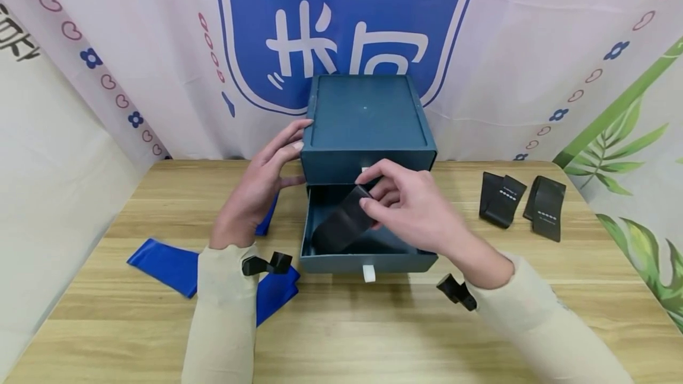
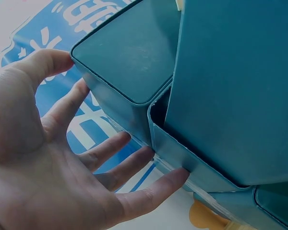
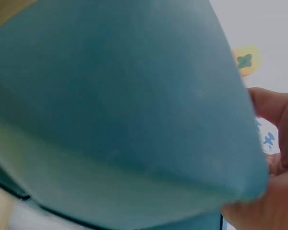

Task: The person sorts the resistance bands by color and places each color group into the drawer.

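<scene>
Just left of the box (image 1: 368,112), the left hand (image 1: 253,191) spreads its fingers nearly straight, tips against the box's side; it grips nothing and seems to steady the box. At the box's front, the lower drawer (image 1: 328,264) is pulled out, while the upper drawer (image 1: 331,168) is shut. A black strip (image 1: 341,224) leans in the lower drawer, its lower end inside and its upper end raised, where the right hand (image 1: 411,199), in front of the box, pinches it between thumb and curled fingers. The work looks partway along: the drawer is open and one strip is in hand; releasing that strip and closing the drawer seem left. Whether it is going in or coming out, I cannot tell.

Well left of the box lies a blue strip (image 1: 162,266); more blue pieces (image 1: 277,295) lie nearer its left side, partly hidden by the left sleeve (image 1: 226,307). Behind the box hangs a printed curtain (image 1: 496,46). Right of the box, two folded black pieces (image 1: 549,206) lie side by side on the worktop (image 1: 347,336). The tilted strip and right hand would block the drawer from closing.
</scene>
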Demonstrator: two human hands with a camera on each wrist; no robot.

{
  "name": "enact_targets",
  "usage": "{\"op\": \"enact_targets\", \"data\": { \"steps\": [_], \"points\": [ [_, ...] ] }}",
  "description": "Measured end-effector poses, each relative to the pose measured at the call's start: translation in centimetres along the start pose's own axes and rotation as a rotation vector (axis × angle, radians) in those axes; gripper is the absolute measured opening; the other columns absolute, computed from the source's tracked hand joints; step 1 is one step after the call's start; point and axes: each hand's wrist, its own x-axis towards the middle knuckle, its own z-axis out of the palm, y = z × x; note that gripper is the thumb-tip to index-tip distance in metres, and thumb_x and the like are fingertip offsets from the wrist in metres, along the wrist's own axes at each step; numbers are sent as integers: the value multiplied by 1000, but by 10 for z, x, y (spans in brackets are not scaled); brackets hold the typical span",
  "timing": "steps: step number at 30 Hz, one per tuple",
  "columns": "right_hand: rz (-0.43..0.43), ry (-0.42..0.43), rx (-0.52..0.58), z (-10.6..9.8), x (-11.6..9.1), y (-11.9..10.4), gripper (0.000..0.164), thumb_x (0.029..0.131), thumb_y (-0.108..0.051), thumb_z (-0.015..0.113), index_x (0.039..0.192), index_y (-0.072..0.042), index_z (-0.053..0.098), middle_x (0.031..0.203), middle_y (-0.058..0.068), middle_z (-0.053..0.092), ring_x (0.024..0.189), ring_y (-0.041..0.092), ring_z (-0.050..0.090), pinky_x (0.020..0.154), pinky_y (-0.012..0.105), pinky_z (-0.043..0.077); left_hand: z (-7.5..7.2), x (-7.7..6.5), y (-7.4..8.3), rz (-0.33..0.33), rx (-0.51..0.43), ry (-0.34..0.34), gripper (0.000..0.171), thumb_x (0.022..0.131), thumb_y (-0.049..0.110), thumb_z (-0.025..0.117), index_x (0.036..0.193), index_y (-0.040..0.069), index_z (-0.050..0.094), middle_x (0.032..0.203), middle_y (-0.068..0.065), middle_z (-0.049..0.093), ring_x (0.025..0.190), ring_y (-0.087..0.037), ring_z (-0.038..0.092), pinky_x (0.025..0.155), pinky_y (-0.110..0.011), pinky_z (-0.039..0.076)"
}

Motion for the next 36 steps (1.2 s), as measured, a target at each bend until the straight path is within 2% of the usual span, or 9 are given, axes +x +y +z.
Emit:
{"op": "enact_targets", "data": {
  "steps": [9,22,27,32,36],
  "points": [
    [27,25,-110,-4,-1,14,27,101,-8,73,127,-12,68,101,9,81,75,12,77,71,28,65,0,0,0,8,-3,-1,47,114,38,47,161,38,49,175,3,32,154,-30,33,119,-75,38],
    [22,30,-224,-5,-4,27,27,99,-10,75,126,-8,69,99,9,83,74,10,77,77,36,67,0,0,-1,3,10,3,47,114,39,46,160,40,49,174,1,33,153,-31,34,119,-75,38],
    [24,31,-240,-5,-2,32,27,99,-11,75,125,-8,69,101,10,83,78,13,79,77,38,67,0,0,-1,2,10,4,46,114,39,46,160,40,49,174,2,32,153,-31,34,119,-74,38],
    [25,46,-298,-6,-2,36,29,98,-14,77,125,-8,69,103,11,83,87,20,81,83,44,67,0,0,-1,3,10,4,47,114,40,47,160,40,48,175,2,32,153,-31,33,119,-74,38],
    [24,53,-338,-7,-2,38,26,98,-14,78,121,-7,71,102,11,83,88,20,81,83,44,67,0,0,0,-1,14,6,47,114,40,47,161,40,48,175,2,31,153,-32,33,119,-74,38]
  ]
}}
